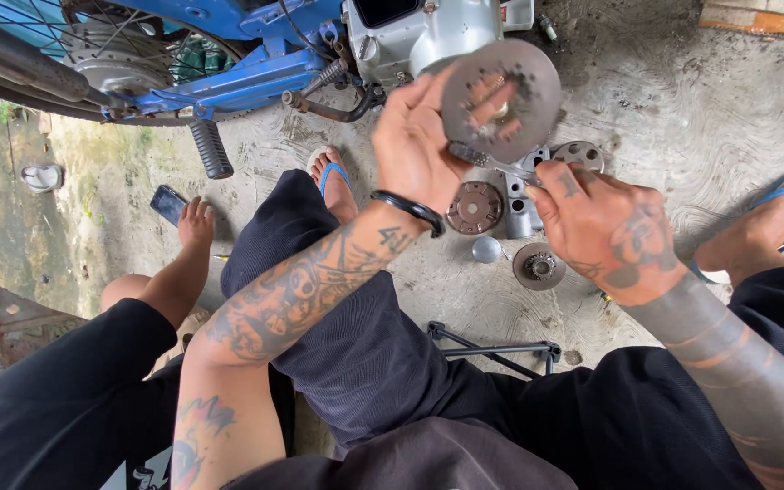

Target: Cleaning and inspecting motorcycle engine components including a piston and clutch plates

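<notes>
We hold a round grey metal disc with small holes (501,95) up in our left hand (415,145), fingers curled around its edge, just in front of the blue motorbike (229,63). Our right hand (605,227) grips a thin silver metal tool (487,161) — its tip touches the disc. On the grey concrete floor (682,109) below we count four round metal parts (475,208) — no box holds them.
</notes>
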